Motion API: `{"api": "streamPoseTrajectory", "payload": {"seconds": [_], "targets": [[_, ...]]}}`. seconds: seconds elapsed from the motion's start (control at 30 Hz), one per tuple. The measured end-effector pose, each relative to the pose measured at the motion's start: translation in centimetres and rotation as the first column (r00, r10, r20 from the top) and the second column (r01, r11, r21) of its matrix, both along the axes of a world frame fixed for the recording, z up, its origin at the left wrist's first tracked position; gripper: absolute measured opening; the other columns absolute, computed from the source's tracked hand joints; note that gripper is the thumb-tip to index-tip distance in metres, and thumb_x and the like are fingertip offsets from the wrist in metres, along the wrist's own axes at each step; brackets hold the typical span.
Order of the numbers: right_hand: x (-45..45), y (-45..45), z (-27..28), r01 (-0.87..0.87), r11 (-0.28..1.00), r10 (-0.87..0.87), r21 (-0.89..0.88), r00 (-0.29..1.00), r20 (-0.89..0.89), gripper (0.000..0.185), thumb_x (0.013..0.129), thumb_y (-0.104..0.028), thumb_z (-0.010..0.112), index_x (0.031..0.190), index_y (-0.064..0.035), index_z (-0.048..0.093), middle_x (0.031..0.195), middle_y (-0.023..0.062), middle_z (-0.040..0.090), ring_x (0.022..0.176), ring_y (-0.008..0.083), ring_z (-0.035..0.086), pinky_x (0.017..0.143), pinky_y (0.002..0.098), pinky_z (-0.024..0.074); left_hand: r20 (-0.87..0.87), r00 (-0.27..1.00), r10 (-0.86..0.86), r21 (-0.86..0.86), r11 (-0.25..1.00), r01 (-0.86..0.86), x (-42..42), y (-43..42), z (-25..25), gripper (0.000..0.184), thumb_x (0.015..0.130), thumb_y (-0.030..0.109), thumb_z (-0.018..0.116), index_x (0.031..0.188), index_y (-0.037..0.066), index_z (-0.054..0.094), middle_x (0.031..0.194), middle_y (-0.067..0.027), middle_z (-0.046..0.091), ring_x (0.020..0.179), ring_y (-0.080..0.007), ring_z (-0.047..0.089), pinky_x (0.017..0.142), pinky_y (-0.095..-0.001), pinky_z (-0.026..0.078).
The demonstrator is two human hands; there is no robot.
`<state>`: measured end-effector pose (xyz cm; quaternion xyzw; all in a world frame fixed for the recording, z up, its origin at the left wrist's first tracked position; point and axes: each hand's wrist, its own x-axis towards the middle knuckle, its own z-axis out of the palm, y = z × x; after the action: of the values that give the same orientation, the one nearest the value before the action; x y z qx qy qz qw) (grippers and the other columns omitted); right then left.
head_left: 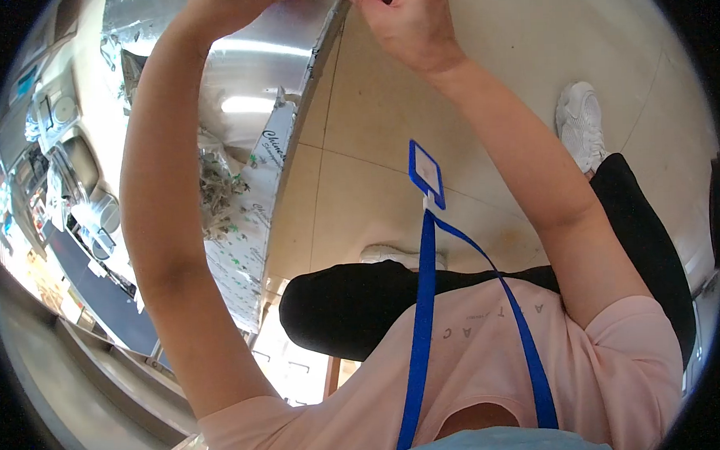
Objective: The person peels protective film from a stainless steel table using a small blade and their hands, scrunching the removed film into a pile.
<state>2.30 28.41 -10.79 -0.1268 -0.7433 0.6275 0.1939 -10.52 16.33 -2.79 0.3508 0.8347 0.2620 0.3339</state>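
My right hand [412,21] is at the top edge, its fingers curled closed around something small and dark that I cannot make out. To its left, my left hand [237,7] reaches over the metal surface [278,29]; the frame cuts off its fingers. Between the two hands a thin, pale strip shows at the very top edge, too little of it to name. Below my left forearm lies crumpled clear plastic wrap [220,182] on a printed protective film [253,221] that partly covers the metal.
A badge [426,173] on a blue lanyard [427,318] hangs in front of me. Tiled floor [483,125] lies to the right, with my white shoe [581,126] on it. Cluttered equipment [69,172] stands at the far left beside a dark panel [97,290].
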Motion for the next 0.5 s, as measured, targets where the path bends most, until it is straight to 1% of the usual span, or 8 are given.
{"api": "streamPoseTrajectory", "payload": {"seconds": [0.07,0.17,0.2,0.27,0.3,0.4,0.47,0.5], "targets": [[0.0,0.0,0.1,0.000,1.000,-0.001,0.012,1.000,0.010,0.010,0.075,-0.009,0.061,0.074,0.0006,0.057,0.063,0.0147,0.059,0.054,0.0222,0.059,0.051,0.0318,0.0452,-0.003,1.000,-0.003,-0.040,0.999,0.002,0.0,0.2,0.1,0.027,0.073,-0.004,0.060,0.093,0.001,0.043,0.075,-0.0072,0.058,0.073,-0.0148,0.058,0.065,-0.0269,0.045],[0.9,-0.7,0.5,-0.060,0.998,0.064,-0.036,0.990,0.126,0.012,0.075,-0.010,0.060,0.072,0.0013,0.056,0.064,0.0160,0.059,0.056,0.0246,0.059,0.052,0.0333,0.0449,-0.047,0.999,-0.009,-0.141,0.990,0.003,0.7,0.3,0.8,0.026,0.073,-0.003,0.060,0.092,0.002,0.043,0.075,-0.0068,0.058,0.073,-0.0147,0.058,0.065,-0.0274,0.046],[0.9,-0.7,0.4,-0.061,0.998,0.061,-0.004,0.995,0.080,0.013,0.075,-0.010,0.060,0.072,0.0014,0.055,0.064,0.0163,0.058,0.057,0.0258,0.059,0.052,0.0338,0.0447,-0.067,0.998,-0.013,-0.180,0.984,0.001,0.9,0.3,1.0,0.026,0.073,-0.003,0.060,0.092,0.002,0.043,0.075,-0.0067,0.057,0.073,-0.0147,0.058,0.065,-0.0277,0.046],[0.8,-0.7,0.3,-0.058,0.996,0.059,0.061,0.998,-0.011,0.013,0.075,-0.010,0.060,0.071,0.0016,0.054,0.064,0.0169,0.058,0.058,0.0281,0.058,0.054,0.0348,0.0445,-0.075,0.997,0.018,-0.155,0.988,-0.030,0.9,0.1,0.9,0.025,0.072,-0.002,0.060,0.092,0.002,0.044,0.075,-0.0063,0.057,0.072,-0.0149,0.057,0.065,-0.0283,0.045],[0.6,-0.4,0.4,-0.041,0.997,0.041,0.069,0.999,-0.005,0.013,0.075,-0.010,0.060,0.071,0.0016,0.054,0.064,0.0171,0.057,0.058,0.0290,0.058,0.054,0.0353,0.0443,-0.076,0.997,0.034,-0.135,0.990,-0.045,1.0,-0.1,0.6,0.025,0.072,-0.001,0.060,0.092,0.003,0.044,0.075,-0.0061,0.057,0.072,-0.0150,0.057,0.065,-0.0286,0.045],[-0.2,0.3,0.6,-0.043,0.990,0.048,0.134,0.998,-0.032,0.013,0.074,-0.009,0.060,0.070,0.0015,0.053,0.064,0.0173,0.057,0.060,0.0310,0.057,0.054,0.0364,0.0438,-0.097,0.992,0.075,0.086,0.994,-0.067,0.8,-0.8,-0.8,0.025,0.071,-0.001,0.060,0.092,0.003,0.045,0.075,-0.0061,0.057,0.071,-0.0153,0.057,0.065,-0.0289,0.045],[0.0,0.3,0.2,-0.085,0.970,0.110,0.226,0.989,-0.099,0.012,0.073,-0.007,0.061,0.070,0.0014,0.053,0.065,0.0171,0.057,0.060,0.0312,0.057,0.054,0.0370,0.0435,-0.231,0.973,0.023,0.011,1.000,-0.021,1.7,-1.9,-0.8,0.026,0.071,-0.002,0.059,0.092,0.002,0.044,0.074,-0.0068,0.057,0.070,-0.0150,0.056,0.065,-0.0281,0.045],[-0.2,0.3,0.2,-0.095,0.970,0.119,0.223,0.988,-0.095,0.012,0.073,-0.007,0.061,0.069,0.0014,0.053,0.065,0.0172,0.056,0.060,0.0313,0.057,0.054,0.0371,0.0433,-0.307,0.952,-0.004,-0.023,1.000,-0.003,1.9,-2.2,-0.7,0.026,0.071,-0.002,0.059,0.092,0.002,0.044,0.074,-0.0072,0.057,0.070,-0.0149,0.056,0.065,-0.0277,0.045]]}}
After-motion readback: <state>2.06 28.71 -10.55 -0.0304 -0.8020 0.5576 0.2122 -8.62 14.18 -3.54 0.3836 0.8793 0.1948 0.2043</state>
